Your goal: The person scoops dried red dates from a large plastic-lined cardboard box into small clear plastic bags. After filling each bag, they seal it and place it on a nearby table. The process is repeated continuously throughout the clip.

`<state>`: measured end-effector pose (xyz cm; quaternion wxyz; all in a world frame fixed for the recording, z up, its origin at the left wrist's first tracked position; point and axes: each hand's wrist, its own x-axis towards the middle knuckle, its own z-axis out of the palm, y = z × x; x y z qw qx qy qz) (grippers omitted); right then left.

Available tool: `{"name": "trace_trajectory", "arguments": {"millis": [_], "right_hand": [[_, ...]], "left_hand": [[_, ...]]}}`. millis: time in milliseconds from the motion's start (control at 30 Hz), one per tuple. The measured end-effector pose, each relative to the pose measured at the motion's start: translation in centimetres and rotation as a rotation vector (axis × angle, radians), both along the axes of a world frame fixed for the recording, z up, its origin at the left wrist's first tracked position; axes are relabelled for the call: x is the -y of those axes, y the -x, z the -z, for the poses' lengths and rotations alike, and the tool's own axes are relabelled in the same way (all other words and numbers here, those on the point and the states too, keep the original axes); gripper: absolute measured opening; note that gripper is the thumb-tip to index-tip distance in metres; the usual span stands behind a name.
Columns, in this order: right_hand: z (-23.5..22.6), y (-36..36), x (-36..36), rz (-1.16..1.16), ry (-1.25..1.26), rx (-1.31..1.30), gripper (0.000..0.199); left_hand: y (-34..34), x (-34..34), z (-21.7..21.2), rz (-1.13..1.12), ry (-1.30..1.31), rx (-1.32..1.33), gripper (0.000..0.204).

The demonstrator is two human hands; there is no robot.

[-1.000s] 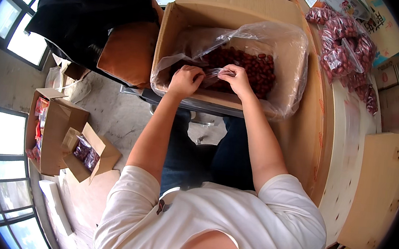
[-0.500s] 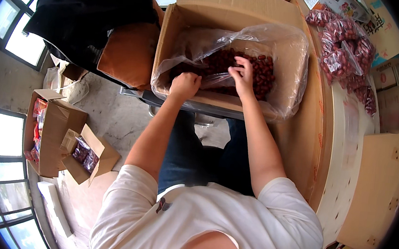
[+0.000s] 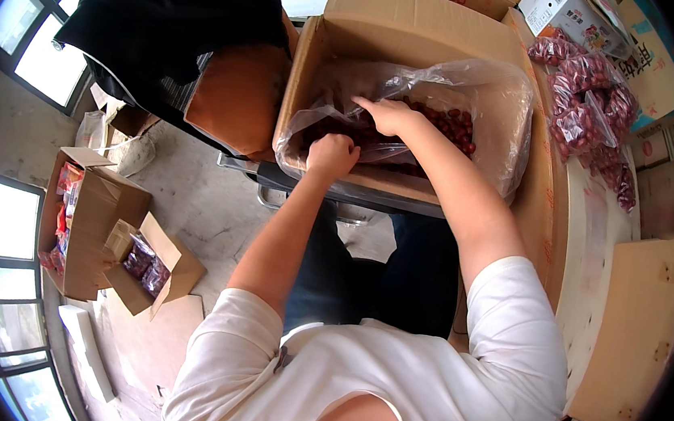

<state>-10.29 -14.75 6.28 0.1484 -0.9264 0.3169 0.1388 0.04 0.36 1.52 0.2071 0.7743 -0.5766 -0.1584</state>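
Observation:
A cardboard box [image 3: 306, 69] lined with a clear plastic bag [image 3: 502, 113] stands in front of me. Dark red dates [image 3: 452, 128] cover its bottom. Low on the box's left side is my left hand [image 3: 332, 157], its fingers curled by the near rim. Whatever it grips there is hidden under the knuckles. My right hand [image 3: 392, 118] hovers over the dates, palm down, its index finger stretched to the left and nothing visible in it. Part of the dates is covered by this hand and by folds of film.
Several clear bags packed with dates [image 3: 582, 112] are heaped on the right. An orange-brown cushion [image 3: 238, 95] and black cloth [image 3: 168, 24] adjoin the box's left side. On the floor at left, a small open carton [image 3: 173, 247] holds filled bags beside a taller carton [image 3: 105, 212].
My right hand has moved left across the dates, its forearm now slanting over the box. The left hand stays near the rim, still curled. The whole view has shifted slightly.

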Motion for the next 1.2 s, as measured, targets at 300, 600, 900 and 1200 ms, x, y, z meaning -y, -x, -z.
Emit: {"name": "trace_trajectory", "arguments": {"millis": [300, 600, 900, 1200], "right_hand": [[-0.4, -4.3, 9.1, 0.326, -0.455, 1.134, 0.048], [-3.6, -1.9, 4.3, 0.245, 0.036, 1.177, 0.067], [-1.5, -2.1, 0.1, 1.139, -0.685, 0.976, 0.056], [-4.5, -13.3, 2.5, 0.604, -1.005, 1.369, 0.015]], "left_hand": [[0.1, 0.3, 0.3, 0.001, 0.011, -0.012, 0.027], [0.2, 0.3, 0.3, -0.014, 0.059, -0.014, 0.027], [0.1, 0.4, 0.4, -0.025, 0.049, -0.003, 0.027], [0.2, 0.6, 0.1, -0.015, -0.011, -0.015, 0.027]]}}
